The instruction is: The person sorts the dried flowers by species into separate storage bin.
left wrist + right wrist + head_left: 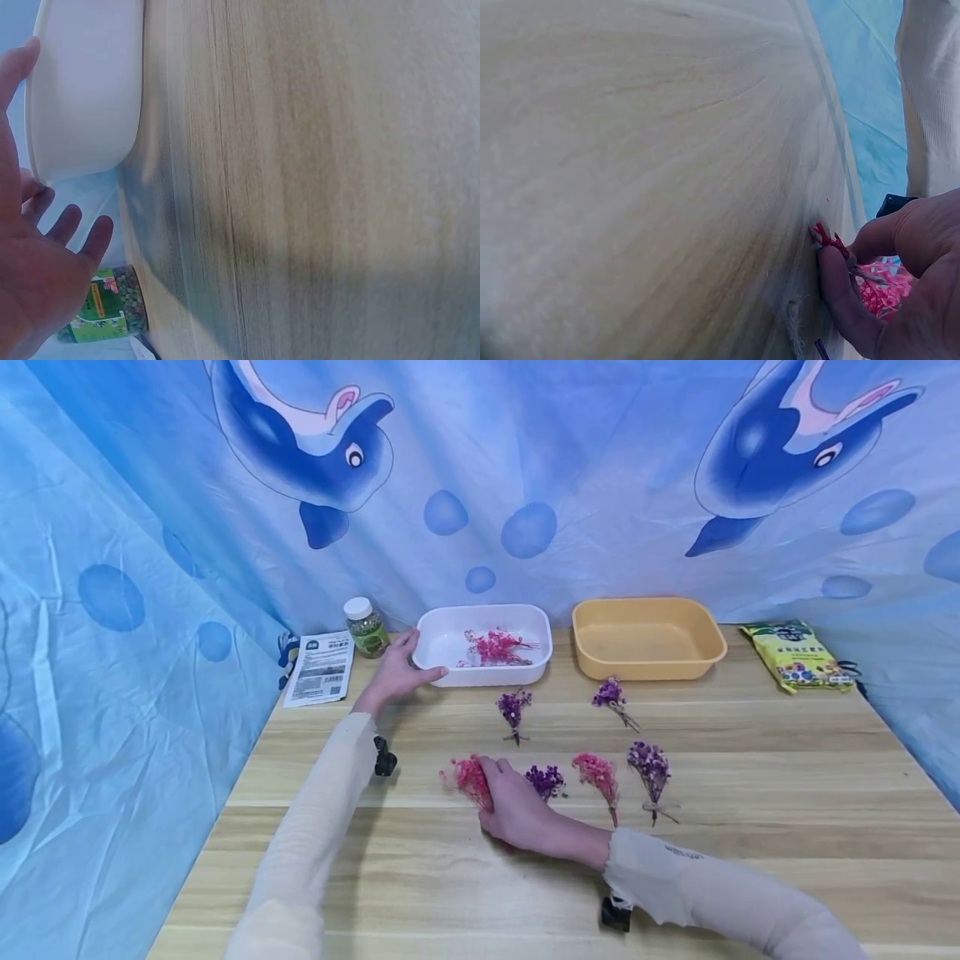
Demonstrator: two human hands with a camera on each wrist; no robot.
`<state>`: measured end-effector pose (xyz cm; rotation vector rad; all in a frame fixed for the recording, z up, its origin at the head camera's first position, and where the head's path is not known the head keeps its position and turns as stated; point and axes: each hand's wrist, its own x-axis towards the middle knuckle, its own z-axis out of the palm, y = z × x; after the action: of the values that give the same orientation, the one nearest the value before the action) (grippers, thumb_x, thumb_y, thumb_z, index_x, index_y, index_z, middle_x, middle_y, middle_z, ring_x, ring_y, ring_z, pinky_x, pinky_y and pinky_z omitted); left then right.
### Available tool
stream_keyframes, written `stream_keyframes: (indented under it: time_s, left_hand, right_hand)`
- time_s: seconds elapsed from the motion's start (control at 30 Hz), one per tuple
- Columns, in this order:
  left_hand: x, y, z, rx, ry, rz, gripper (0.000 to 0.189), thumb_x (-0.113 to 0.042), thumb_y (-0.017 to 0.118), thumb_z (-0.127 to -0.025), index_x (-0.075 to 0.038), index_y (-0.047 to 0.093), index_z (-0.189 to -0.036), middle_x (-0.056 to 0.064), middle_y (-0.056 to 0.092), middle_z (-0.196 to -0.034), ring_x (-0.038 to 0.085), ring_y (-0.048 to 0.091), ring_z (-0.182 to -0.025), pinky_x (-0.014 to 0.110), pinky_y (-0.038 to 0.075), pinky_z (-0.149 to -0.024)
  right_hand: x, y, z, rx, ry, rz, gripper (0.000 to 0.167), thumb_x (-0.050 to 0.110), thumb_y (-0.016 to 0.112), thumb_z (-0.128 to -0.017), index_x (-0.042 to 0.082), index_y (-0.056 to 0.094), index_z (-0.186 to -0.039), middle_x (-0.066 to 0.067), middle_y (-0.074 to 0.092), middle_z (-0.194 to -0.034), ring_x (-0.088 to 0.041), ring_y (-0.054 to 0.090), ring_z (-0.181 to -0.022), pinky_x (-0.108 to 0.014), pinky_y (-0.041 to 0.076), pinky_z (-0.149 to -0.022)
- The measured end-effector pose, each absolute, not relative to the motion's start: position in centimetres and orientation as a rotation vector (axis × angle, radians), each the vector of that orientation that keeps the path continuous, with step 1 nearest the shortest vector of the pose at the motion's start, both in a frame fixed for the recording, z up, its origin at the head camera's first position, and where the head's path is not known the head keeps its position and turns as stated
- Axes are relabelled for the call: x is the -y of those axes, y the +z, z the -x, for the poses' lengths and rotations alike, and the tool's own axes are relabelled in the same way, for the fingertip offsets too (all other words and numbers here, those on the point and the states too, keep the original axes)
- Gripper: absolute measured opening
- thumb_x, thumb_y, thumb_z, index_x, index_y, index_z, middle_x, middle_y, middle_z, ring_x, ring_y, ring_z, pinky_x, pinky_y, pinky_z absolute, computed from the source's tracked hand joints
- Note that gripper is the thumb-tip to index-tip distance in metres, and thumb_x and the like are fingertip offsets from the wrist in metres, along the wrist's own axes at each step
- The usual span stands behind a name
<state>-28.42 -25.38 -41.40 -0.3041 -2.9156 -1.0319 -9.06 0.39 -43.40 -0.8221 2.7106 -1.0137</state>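
Note:
My right hand (519,810) pinches the stems of a small pink dried-flower bunch (471,781) between thumb and fingers, low over the table; the tied stem ends show in the right wrist view. My left hand (396,670) touches the left end of a white plastic tub (491,677), thumb at the rim and the other fingers loosely spread. Inside that tub lie pink dried flowers (498,647). Just beyond my right hand is a purple bunch (545,781), its stems hidden. Another pink bunch (597,774) and a purple one (651,770) lie to the right.
Further back lie two purple bunches, one left (513,710) and one right (611,695). A yellow tub (648,668) stands right of the white one. At the left are a white-capped jar (367,628) and a printed packet (321,668); a yellow-green bag (798,656) lies far right.

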Motion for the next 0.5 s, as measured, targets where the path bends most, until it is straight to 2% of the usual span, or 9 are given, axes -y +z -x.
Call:
stream_keyframes:
  time_s: [0.07,0.17,0.23,0.33,0.43,0.5]
  left_hand:
    - [25.4,-41.4,28.4,2.912,-1.032,0.311,0.106,-0.043,0.080,-0.082,0.005,0.021,-0.155,0.022,0.018,-0.163,0.040,0.018,-0.147,0.051,0.018,-0.119]
    - [25.4,-41.4,28.4,2.907,-1.031,0.316,0.106,-0.044,0.080,-0.082,0.005,0.022,-0.155,0.021,0.019,-0.163,0.040,0.018,-0.147,0.051,0.018,-0.119]
    - [25.3,-41.4,28.4,2.906,-1.027,0.319,0.105,-0.044,0.080,-0.082,0.005,0.022,-0.155,0.021,0.019,-0.163,0.040,0.018,-0.147,0.050,0.018,-0.119]
    - [25.3,-41.3,28.4,2.905,-1.025,0.320,0.104,-0.043,0.080,-0.083,0.005,0.022,-0.154,0.021,0.019,-0.162,0.040,0.018,-0.147,0.050,0.018,-0.119]
    - [25.3,-41.3,28.4,2.904,-1.024,0.318,0.104,-0.042,0.080,-0.083,0.006,0.022,-0.154,0.022,0.020,-0.162,0.041,0.019,-0.147,0.050,0.018,-0.119]
    - [25.3,-41.3,28.3,2.906,-1.023,0.316,0.104,-0.042,0.080,-0.083,0.006,0.022,-0.154,0.022,0.019,-0.162,0.041,0.018,-0.147,0.050,0.018,-0.119]
  right_hand:
    - [-0.5,-43.4,9.0,-2.709,-1.026,0.836,0.078,0.000,0.077,-0.076,-0.009,0.041,-0.145,-0.024,0.059,-0.124,-0.032,0.064,-0.098,-0.040,0.056,-0.090]
    - [-0.8,-43.3,8.9,-2.696,-1.062,0.860,0.073,0.000,0.076,-0.078,-0.009,0.043,-0.143,-0.021,0.061,-0.124,-0.029,0.065,-0.097,-0.038,0.056,-0.089]
    - [-0.9,-43.2,9.0,-2.680,-1.099,0.871,0.071,-0.001,0.075,-0.079,-0.009,0.043,-0.142,-0.018,0.065,-0.117,-0.021,0.064,-0.085,-0.031,0.058,-0.081]
    - [-1.2,-42.9,9.2,-2.633,-1.185,0.892,0.069,-0.003,0.074,-0.082,-0.009,0.043,-0.143,-0.011,0.068,-0.097,-0.009,0.057,-0.065,-0.022,0.055,-0.059]
    - [-1.6,-42.5,9.4,-2.582,-1.271,0.925,0.069,-0.005,0.072,-0.085,-0.009,0.040,-0.146,-0.012,0.070,-0.092,-0.005,0.052,-0.055,-0.020,0.050,-0.047]
    - [-1.8,-42.3,9.7,-2.555,-1.312,0.941,0.068,-0.006,0.070,-0.086,-0.008,0.039,-0.147,-0.013,0.071,-0.093,-0.006,0.054,-0.053,-0.021,0.050,-0.044]
